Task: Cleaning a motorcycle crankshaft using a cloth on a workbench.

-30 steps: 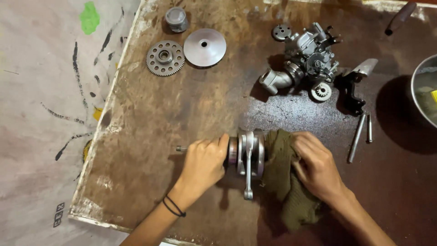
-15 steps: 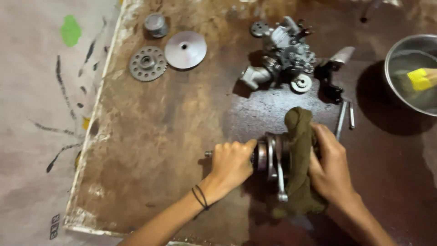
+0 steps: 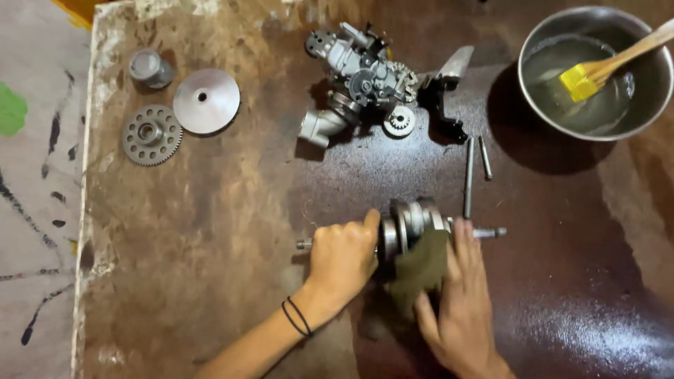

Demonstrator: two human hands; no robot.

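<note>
Crankshaft [image 3: 414, 228] lay mid-bench [image 3: 232, 231]: steel, likely heavy, oily, slippery. Left hand [image 3: 342, 256] clamped shut on shaft end; right hand [image 3: 456, 302] pressed olive rag [image 3: 420, 270] against webs, fingers loosely curled. Best gripped at journals

Two hands [image 3: 344, 256], two loose rods [image 3: 469, 177], one bowl [image 3: 533, 105], one brush [image 3: 597, 70].

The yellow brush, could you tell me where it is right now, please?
In the head view, the yellow brush leans inside the metal bowl at the top right, beyond the two loose rods.
</note>
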